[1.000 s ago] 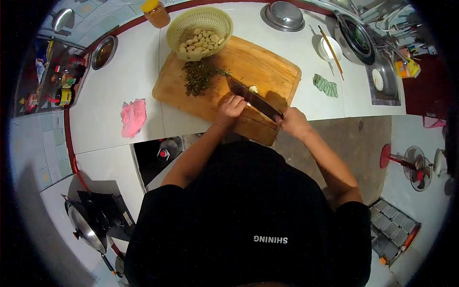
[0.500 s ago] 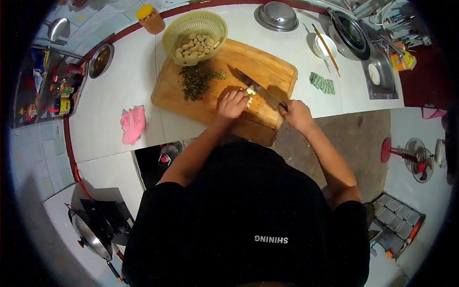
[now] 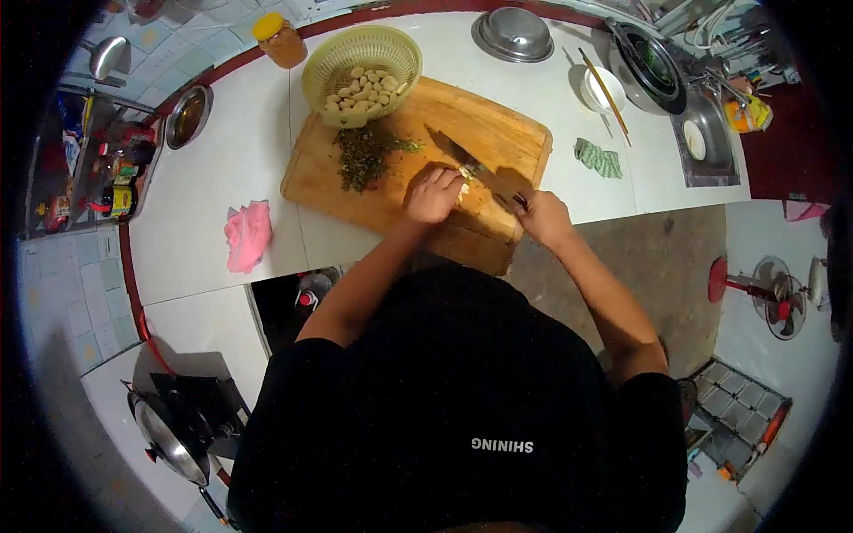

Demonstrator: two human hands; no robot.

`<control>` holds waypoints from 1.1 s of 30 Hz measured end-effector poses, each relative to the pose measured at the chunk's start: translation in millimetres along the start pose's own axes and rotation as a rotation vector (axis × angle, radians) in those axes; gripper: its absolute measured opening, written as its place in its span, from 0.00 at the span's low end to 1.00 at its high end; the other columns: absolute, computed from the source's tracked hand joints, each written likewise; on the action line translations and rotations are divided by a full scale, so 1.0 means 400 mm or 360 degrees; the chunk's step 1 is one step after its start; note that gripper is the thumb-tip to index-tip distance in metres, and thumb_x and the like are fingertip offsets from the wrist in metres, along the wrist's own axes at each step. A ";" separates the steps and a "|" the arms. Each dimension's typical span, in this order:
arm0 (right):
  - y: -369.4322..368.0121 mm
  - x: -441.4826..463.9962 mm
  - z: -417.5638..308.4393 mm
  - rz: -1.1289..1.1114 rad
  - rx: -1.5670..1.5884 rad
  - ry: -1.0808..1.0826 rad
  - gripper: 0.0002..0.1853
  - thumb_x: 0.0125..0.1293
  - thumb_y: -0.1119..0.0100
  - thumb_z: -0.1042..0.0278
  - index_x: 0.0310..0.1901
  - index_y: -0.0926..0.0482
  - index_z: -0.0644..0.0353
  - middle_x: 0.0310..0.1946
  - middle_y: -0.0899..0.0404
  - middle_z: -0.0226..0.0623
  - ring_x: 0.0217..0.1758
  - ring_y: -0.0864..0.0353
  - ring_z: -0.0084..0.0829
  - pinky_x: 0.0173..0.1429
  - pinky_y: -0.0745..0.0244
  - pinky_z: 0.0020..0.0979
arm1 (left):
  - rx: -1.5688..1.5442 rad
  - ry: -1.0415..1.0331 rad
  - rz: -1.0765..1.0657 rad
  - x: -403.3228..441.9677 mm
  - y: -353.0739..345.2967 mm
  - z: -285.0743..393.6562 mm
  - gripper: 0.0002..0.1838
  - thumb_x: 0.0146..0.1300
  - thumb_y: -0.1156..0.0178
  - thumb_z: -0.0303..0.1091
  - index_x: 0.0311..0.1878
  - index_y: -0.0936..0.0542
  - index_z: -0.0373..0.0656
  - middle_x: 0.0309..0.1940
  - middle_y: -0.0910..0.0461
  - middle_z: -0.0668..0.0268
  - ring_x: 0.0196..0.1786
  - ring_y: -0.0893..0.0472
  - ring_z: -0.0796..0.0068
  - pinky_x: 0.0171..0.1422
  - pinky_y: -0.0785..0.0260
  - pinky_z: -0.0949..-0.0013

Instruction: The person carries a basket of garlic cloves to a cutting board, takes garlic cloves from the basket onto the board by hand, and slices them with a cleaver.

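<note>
My right hand (image 3: 545, 218) is wrapped round the handle of a kitchen knife (image 3: 482, 171), whose blade lies slantwise over the wooden cutting board (image 3: 506, 129). Beside the blade, the bent fingers of my left hand (image 3: 434, 196) press down on a pale, whitish piece of food (image 3: 464, 183), partly hidden by the fingertips. Small cut bits of it lie near the blade. Chopped dark green herbs (image 3: 362, 158) are heaped on the board to the left. A yellow plastic basket (image 3: 404, 55) with many pale, oval pieces stands over the board's far left corner.
On the white counter are a pink cloth (image 3: 248, 235), a yellow-lidded jar (image 3: 279, 40), a metal bowl (image 3: 515, 34), a white bowl (image 3: 593, 96) with chopsticks across it (image 3: 608, 93), and a green cloth (image 3: 599, 158). A sink (image 3: 724, 164) is at the right.
My right hand and the knife have shifted slightly left and toward me, and the blade sits closer to my left fingertips. My left hand stays nearly in place.
</note>
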State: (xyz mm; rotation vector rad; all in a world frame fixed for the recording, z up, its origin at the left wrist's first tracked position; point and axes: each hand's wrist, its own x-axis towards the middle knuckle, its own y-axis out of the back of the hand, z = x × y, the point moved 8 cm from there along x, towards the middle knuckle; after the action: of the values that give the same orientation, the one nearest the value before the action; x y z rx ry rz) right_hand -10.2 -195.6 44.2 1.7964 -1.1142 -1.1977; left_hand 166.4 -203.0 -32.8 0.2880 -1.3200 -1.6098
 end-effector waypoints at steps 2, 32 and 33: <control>-0.001 0.004 0.005 -0.0038 0.0028 0.0004 0.13 0.62 0.43 0.59 0.44 0.20 0.57 0.31 0.19 0.51 0.37 0.19 0.51 0.41 0.24 0.46 | -0.0019 -0.0016 0.0077 -0.003 0.006 0.002 0.16 0.57 0.44 0.29 0.50 0.22 0.42 0.52 0.25 0.63 0.53 0.25 0.56 0.51 0.26 0.58; -0.115 0.002 -0.031 -0.0081 0.0164 -0.0202 0.18 0.64 0.44 0.53 0.46 0.19 0.58 0.32 0.18 0.51 0.37 0.17 0.50 0.42 0.23 0.46 | -0.0335 0.0122 0.0129 -0.007 0.069 -0.009 0.10 0.59 0.40 0.28 0.44 0.25 0.42 0.42 0.28 0.56 0.47 0.28 0.50 0.49 0.33 0.52; -0.106 -0.003 -0.045 -0.0003 0.0199 -0.0188 0.18 0.64 0.44 0.52 0.46 0.19 0.58 0.32 0.18 0.51 0.37 0.17 0.50 0.42 0.23 0.46 | -0.0341 0.0121 0.0115 -0.005 0.073 -0.010 0.10 0.59 0.40 0.28 0.43 0.25 0.42 0.42 0.28 0.56 0.47 0.27 0.50 0.49 0.33 0.52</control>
State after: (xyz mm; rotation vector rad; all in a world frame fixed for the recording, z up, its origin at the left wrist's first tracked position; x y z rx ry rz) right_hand 18.3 -176.6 13.0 1.8394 -1.2801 -1.2745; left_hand 185.6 -201.2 -10.6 0.1671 -1.0781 -1.6463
